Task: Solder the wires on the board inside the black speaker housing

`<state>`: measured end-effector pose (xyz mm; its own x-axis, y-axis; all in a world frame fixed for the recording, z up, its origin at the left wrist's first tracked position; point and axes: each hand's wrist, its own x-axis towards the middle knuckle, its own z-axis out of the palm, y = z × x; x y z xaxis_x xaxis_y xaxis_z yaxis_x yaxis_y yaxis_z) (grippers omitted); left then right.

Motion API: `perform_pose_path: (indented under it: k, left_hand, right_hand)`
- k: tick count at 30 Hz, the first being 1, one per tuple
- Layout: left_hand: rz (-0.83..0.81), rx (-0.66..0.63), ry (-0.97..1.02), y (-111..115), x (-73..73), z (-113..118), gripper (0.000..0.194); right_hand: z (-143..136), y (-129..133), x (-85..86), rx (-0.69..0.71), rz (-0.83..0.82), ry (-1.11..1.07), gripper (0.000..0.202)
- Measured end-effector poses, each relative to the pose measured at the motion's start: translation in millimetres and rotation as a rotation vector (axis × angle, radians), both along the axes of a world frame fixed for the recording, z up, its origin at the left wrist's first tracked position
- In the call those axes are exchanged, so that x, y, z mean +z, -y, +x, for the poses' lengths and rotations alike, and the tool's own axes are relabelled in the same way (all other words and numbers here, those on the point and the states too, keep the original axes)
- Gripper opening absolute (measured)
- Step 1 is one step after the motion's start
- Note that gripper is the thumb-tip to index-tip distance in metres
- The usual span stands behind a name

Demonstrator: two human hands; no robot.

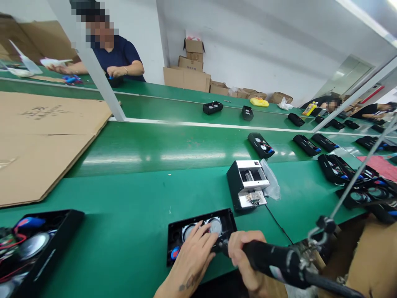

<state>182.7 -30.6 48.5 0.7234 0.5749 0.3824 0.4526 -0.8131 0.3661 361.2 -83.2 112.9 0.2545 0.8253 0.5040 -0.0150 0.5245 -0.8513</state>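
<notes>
A black speaker housing [170, 244] lies on the green bench in front of me, with round silver speaker drivers [215, 226] and a blue part [175, 252] inside. My left hand [195, 248] rests over it, fingers stretched out across the drivers and holding nothing I can see. In my right hand [248, 258] is a black electric screwdriver [273, 260], its body slanting down to the right. The screwdriver's front end reaches the housing's right part, close to my left fingertips; its very tip is hidden.
A screw feeder [248, 186] stands behind the housing. Another open speaker housing [62, 248] lies at left, near flattened cardboard [46, 145]. Several housings [305, 145] sit along the conveyor [149, 145] and at right. A metal rod [362, 165] crosses the right side. A co-worker [120, 58] sits opposite.
</notes>
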Motion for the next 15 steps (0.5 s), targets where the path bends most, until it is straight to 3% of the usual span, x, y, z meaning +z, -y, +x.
perform_pose_path:
  k: [2,6,9,11,13,15]
  left_hand:
    - [0.078,0.005,0.039,3,6.4,-19,0.051]
    - [0.207,0.17,0.065,3,4.3,-66,0.035]
    - [0.228,0.207,0.037,1,-9.7,-85,0.034]
    - [0.23,0.201,0.027,1,-17.8,-85,0.031]
    - [0.225,0.188,0.034,4,-21.1,-80,0.023]
    - [0.198,0.195,0.063,7,-19.8,-72,0.012]
  right_hand:
    - [14,3,9.5,-0.068,0.083,-0.124,0.016]
    - [56,3,14.5,-0.451,0.031,-0.277,0.025]
    - [89,-4,-9.7,-0.719,-0.213,-0.084,0.041]
    - [103,-8,-32.4,-0.809,-0.351,0.075,0.057]
    - [106,-7,-52.0,-0.841,-0.335,0.222,0.077]
    - [96,-1,-64.5,-0.897,-0.175,0.422,0.09]
